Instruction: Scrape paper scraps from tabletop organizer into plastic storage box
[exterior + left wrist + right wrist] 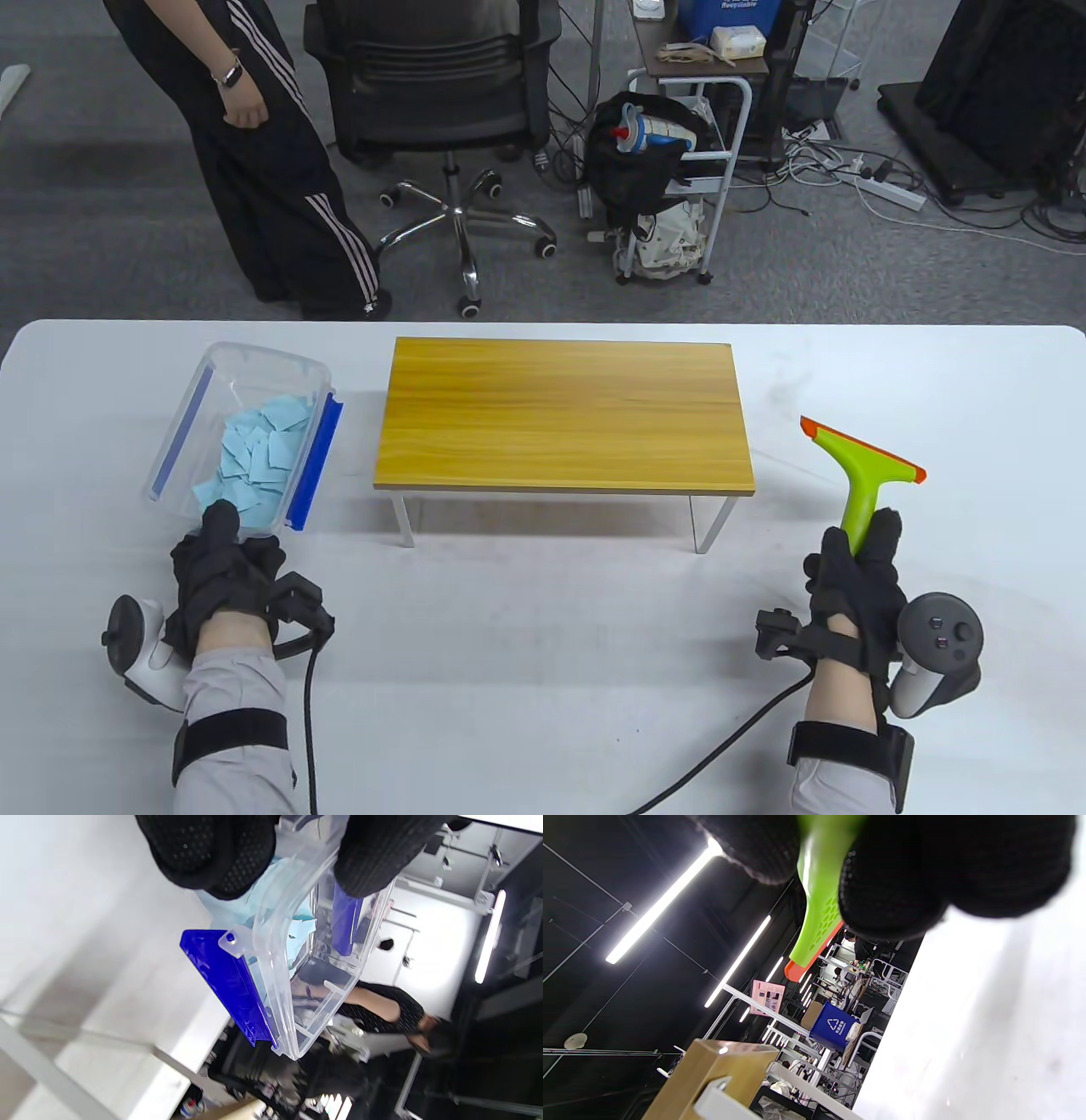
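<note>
A clear plastic storage box [254,373] with blue latches stands at the table's left and holds several light blue paper scraps [254,463]. My left hand [227,556] grips the box's near rim; in the left wrist view my fingers [212,853] pinch the clear rim [275,955]. A wooden tabletop organizer [564,416] on white legs stands in the middle, its top bare. My right hand [857,577] grips the green handle of a scraper [861,475] with an orange blade, held above the table right of the organizer. The scraper also shows in the right wrist view [818,899].
The white table [543,679] runs to all sides. Behind it are a standing person [254,170], an office chair [441,110] and a metal cart [679,153]. Cables trail from both wrists toward the near edge.
</note>
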Available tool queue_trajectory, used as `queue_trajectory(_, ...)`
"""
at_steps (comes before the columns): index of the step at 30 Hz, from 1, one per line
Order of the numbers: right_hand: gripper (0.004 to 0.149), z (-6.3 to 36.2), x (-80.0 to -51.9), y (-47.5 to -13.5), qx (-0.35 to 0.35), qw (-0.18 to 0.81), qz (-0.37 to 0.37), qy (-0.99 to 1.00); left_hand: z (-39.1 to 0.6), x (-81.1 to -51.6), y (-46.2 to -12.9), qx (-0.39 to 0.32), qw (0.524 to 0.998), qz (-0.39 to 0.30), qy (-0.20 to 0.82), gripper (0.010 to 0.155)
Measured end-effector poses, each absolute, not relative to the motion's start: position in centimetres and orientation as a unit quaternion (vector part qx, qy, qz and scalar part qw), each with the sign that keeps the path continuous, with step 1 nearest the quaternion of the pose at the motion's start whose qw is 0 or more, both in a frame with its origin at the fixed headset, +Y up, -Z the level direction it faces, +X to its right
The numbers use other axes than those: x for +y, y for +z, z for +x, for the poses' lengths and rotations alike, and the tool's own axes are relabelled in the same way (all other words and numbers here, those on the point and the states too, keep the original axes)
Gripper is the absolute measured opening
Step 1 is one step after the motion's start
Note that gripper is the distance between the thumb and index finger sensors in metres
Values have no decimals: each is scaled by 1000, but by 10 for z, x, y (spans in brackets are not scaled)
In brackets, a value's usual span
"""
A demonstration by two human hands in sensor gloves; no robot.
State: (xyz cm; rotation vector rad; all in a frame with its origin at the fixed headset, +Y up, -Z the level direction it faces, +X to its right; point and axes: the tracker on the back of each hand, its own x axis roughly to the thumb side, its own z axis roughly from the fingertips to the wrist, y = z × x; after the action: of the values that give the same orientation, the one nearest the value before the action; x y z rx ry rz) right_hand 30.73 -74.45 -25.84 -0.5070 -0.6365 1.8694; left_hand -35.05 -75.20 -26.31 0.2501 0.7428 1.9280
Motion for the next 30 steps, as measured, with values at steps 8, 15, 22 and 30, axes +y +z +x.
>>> queue_trajectory(8, 66, 306, -745, -259, -272, 525, -205, 780, -351, -784, -264, 369, 487, 88, 787, 62)
queue_trajectory(15, 66, 306, -745, -259, -278, 523, -203, 780, -354, -792, -261, 383, 480, 69, 786, 63)
queue_trajectory(22, 66, 306, -744, -259, -277, 528, -205, 776, -359, -793, -253, 377, 473, 38, 796, 68)
queue_trajectory(30, 65, 306, -744, -258, -279, 536, -202, 771, -361, -781, -241, 360, 510, -12, 781, 87)
